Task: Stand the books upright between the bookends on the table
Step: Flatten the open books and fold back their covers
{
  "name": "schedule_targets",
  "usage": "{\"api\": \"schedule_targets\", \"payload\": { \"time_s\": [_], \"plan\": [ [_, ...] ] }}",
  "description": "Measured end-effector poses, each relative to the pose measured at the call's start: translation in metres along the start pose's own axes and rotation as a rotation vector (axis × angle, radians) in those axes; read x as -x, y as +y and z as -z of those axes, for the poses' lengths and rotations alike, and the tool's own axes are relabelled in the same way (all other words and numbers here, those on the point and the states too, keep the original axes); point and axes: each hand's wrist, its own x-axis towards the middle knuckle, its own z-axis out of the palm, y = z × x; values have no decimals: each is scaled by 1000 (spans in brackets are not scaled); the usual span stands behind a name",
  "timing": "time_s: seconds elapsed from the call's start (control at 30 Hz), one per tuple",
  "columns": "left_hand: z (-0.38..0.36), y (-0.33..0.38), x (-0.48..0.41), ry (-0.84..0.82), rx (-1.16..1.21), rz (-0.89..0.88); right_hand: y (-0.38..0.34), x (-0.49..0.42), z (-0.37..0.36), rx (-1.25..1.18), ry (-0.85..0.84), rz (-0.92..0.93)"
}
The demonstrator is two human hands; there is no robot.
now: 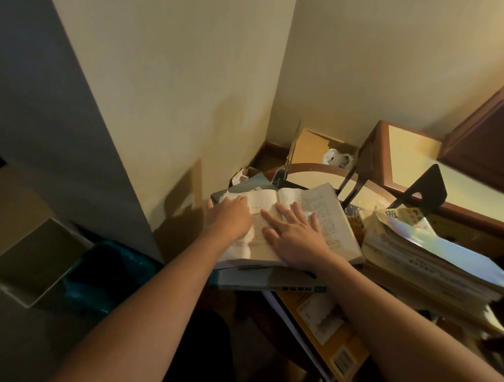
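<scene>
The open book (330, 213) lies face up with its pages spread. It is a thick paperback with yellowed paper and dense printed lines too small for me to read. Its left-hand page is crumpled and buckled near my wrist, while the right-hand block of pages lies flatter and shows a thick cream edge. It sits on top of a blue-grey book (267, 281) at the left edge of the cluttered table (311, 167), not upright and not between anything.

The black bookend (425, 189) stands upright behind and to the right, well apart from the open book. A thinner black upright, which looks like a second bookend (349, 184) seen edge-on, stands just behind the open book's far right corner. To the right a pile of books (408, 262) lies flat, its top cover shiny and iridescent.

My left hand (230, 217) rests palm down on the left page, fingers only slightly bent and pressing the paper, gripping nothing. My right hand (295, 238) lies flat across the gutter and the right page, fingers straight and fanned apart, also holding nothing. Both hands are open and touch the pages, close to each other but not touching.
</scene>
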Motion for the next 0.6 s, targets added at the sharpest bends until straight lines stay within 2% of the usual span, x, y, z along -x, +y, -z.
{"api": "schedule_targets", "payload": {
  "time_s": [0.1,0.2,0.4,0.6],
  "plan": [
    [4,-10,-21,-74,-15,11,0,0,0,-4,-8,-1],
    [-3,-15,-4,-83,-45,-77,1,0,-1,-8,-4,0],
    [-20,-1,83,73,-81,-143,0,-2,-3,17,2,-9],
    [-11,-2,55,56,-132,-127,0,-3,-4,4,8,-17]
  ]
}}
